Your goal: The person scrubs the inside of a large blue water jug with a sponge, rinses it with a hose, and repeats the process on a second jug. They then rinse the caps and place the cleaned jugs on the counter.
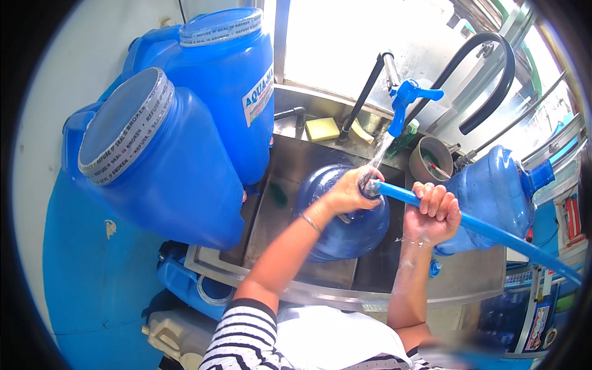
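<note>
A round blue water bottle [344, 236] stands in the stainless steel sink, its mouth facing up at me. My left hand [349, 189] is wrapped around the bottle's neck. My right hand [434, 210] grips a long blue pole [495, 233] in a fist. The pole's greyish end is at the bottle mouth, and how far it reaches inside is hidden. Water runs from a tap with a blue lever [407, 99] onto the mouth and my left fingers.
Two large sealed blue containers [162, 175] [226, 92] stand at the left. A second water bottle [485, 199] lies tilted at the right. Behind the sink [268, 231] are a yellow sponge [322, 129], a pot [430, 159] and a curved black spout [504, 60]. Jugs [185, 277] sit below left.
</note>
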A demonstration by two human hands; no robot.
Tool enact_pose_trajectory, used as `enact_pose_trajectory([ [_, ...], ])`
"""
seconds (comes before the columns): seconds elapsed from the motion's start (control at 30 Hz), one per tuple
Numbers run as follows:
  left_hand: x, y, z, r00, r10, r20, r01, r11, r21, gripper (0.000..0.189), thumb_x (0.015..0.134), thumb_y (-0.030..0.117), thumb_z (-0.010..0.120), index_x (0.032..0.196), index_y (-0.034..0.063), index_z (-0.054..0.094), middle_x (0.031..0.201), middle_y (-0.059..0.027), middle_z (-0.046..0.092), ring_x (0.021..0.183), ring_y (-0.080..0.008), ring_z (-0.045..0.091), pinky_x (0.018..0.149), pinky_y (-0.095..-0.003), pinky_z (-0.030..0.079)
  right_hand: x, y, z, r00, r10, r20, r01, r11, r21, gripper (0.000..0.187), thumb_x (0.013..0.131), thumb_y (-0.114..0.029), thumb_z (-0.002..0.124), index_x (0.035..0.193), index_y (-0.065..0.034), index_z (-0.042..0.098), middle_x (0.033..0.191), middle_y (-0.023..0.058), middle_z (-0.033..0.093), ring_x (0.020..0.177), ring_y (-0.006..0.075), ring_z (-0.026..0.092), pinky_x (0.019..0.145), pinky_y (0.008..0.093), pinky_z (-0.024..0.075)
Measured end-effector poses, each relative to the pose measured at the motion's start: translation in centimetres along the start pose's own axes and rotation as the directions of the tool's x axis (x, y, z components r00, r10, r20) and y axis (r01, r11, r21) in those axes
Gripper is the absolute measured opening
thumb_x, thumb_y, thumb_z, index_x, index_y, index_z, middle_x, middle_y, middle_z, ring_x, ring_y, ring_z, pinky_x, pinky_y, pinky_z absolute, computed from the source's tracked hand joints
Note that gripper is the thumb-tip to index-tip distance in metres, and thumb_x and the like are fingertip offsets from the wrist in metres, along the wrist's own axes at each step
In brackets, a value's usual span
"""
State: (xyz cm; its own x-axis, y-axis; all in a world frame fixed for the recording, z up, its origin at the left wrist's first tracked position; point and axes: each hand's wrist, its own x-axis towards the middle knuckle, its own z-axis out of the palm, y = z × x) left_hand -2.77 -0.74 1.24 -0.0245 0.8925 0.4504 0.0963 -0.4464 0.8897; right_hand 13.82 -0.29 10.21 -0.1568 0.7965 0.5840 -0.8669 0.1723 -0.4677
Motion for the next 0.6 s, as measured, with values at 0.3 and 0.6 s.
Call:
enact_pose_trajectory([
  [0.3, 0.2, -0.1, -1.9, 0.923, -0.116, 0.367, 0.254, 0.9, -0.354, 0.047, 0.061, 0.009, 0.081, 0.101, 0.0057, 0.059, 0.091, -0.0007, 0.062, 0.084, -0.0102, 0.058, 0.081, -0.0257, 0.047, 0.5, 0.4, 0.6, 0.999, 0.017, 0.045, -0.016, 1.0, -0.012, 0.041, 0.088, -0.025, 0.053, 0.054, -0.0164, 0.031, 0.056, -0.0001, 0.036, 0.055, 0.0132, 0.036, 0.068, 0.0332, 0.0348],
  [0.6, -0.5, 0.2, -0.1, 0.992, -0.11, -0.057, 0.106, 0.992, -0.073, 0.048, 0.063, 0.008, 0.082, 0.104, 0.0058, 0.058, 0.088, -0.0039, 0.064, 0.082, -0.0137, 0.062, 0.076, -0.0293, 0.051, 1.2, 0.2, 0.6, 1.0, 0.008, -0.025, -0.007, 0.999, 0.054, 0.039, 0.086, -0.022, 0.052, 0.054, -0.0165, 0.031, 0.052, -0.001, 0.033, 0.051, 0.0118, 0.033, 0.063, 0.0316, 0.0334],
])
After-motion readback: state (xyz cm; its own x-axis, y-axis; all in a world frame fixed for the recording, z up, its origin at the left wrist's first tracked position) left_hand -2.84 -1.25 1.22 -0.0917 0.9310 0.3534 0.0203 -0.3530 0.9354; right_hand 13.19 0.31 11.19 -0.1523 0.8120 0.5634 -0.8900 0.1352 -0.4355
